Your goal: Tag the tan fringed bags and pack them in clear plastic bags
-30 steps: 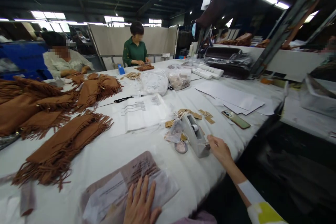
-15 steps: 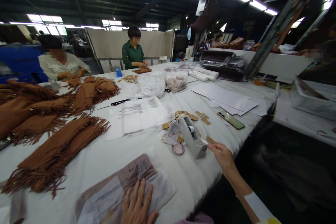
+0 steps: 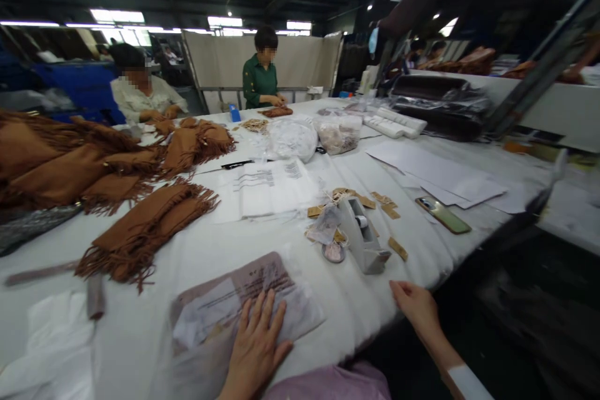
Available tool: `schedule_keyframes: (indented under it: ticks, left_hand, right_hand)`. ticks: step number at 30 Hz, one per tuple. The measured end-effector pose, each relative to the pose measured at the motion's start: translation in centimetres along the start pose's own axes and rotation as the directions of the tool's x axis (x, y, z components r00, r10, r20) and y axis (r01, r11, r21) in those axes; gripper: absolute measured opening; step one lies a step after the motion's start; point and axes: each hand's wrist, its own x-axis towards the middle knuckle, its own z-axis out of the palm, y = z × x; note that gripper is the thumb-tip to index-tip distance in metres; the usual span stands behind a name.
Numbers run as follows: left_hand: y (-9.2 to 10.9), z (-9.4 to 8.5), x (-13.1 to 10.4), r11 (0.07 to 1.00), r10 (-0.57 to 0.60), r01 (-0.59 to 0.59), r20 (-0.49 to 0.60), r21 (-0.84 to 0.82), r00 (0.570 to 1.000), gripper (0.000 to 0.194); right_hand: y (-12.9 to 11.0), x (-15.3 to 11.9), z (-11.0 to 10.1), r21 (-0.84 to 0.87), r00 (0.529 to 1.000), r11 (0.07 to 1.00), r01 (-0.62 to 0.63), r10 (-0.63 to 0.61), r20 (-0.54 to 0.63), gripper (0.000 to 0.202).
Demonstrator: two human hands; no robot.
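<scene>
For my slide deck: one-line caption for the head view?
Left hand flat on bagged garment; right hand near tape dispenser.

The surface (image 3: 197, 262) is covered with white matt cloth, faintly creased. A glossy clear plastic bag (image 3: 244, 309) with paper inserts is pressed flat under the left hand (image 3: 255, 350). The tape dispenser (image 3: 363, 240) is seen as smooth grey plastic with a dull sheen. Small card tags (image 3: 397, 248) of brown matt paper are scattered beside it. The fringed scarves (image 3: 145, 228) are made of soft, suede-like brown cloth with a napped, matt finish. White paper sheets (image 3: 435, 172) are seen as smooth and matt. The phone (image 3: 443, 214) shows a glossy back. 2 crinkled translucent plastic sacks (image 3: 293, 137) catch the light.
</scene>
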Motion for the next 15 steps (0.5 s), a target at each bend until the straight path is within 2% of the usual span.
schedule_keyframes:
  ticks: [2,3,4,5,6,8,10,11,12,13,14,15]
  left_hand:
    - [-0.1,-0.2,0.1,0.999,-0.022,0.023,0.032,-0.029,0.999,0.067]
    - [-0.1,-0.3,0.1,0.998,-0.031,0.033,0.043,-0.044,0.999,0.067]
    - [-0.2,-0.4,0.2,0.997,-0.039,0.042,0.052,-0.059,0.998,0.068]
    - [-0.3,-0.4,0.2,0.996,-0.044,0.048,0.057,-0.073,0.997,0.068]
    - [-0.3,-0.5,0.2,0.995,-0.046,0.051,0.059,-0.086,0.997,0.068]
    - [-0.4,-0.6,0.3,0.993,-0.043,0.05,0.061,-0.103,0.997,0.068]
    - [-0.4,-0.8,0.3,0.992,-0.042,0.049,0.063,-0.114,0.997,0.068]
    - [-0.4,-0.8,0.3,0.992,-0.042,0.049,0.063,-0.118,0.997,0.069]
    - [-0.5,-0.8,0.3,0.991,-0.042,0.049,0.062,-0.121,0.997,0.07]
    - [-0.5,-0.8,0.3,0.991,-0.042,0.049,0.06,-0.123,0.997,0.071]
    - [-0.5,-0.8,0.3,0.991,-0.042,0.049,0.059,-0.124,0.997,0.072]
    - [-0.5,-0.8,0.3,0.991,-0.043,0.05,0.058,-0.125,0.997,0.073]
  right_hand:
    - [-1.1,-1.1,0.2,-0.016,0.992,0.996,0.092,-0.09,0.092,0.039]
    - [-2.3,-1.8,0.4,-0.014,0.971,0.984,0.179,-0.174,0.164,0.04]
    - [-3.8,-2.6,0.7,-0.005,0.928,0.959,0.285,-0.274,0.252,0.039]
    - [-5.7,-3.4,1.1,0.018,0.857,0.917,0.399,-0.38,0.348,0.037]
    - [-7.7,-4.3,1.5,0.049,0.762,0.863,0.503,-0.47,0.445,0.035]
    - [-11.9,-5.8,2.5,0.164,0.516,0.738,0.655,-0.595,0.616,0.031]
    - [-15.6,-6.8,3.7,0.312,0.243,0.626,0.715,-0.641,0.728,0.029]
    - [-17.0,-7.1,4.5,0.372,0.128,0.587,0.719,-0.637,0.76,0.029]
    - [-18.1,-7.2,5.3,0.415,0.034,0.557,0.72,-0.625,0.78,0.029]
    - [-18.9,-7.3,6.3,0.439,-0.035,0.53,0.726,-0.609,0.793,0.028]
    - [-19.5,-7.2,7.3,0.44,-0.078,0.498,0.747,-0.592,0.802,0.028]
    - [-19.9,-7.1,8.3,0.423,-0.095,0.462,0.78,-0.58,0.809,0.026]
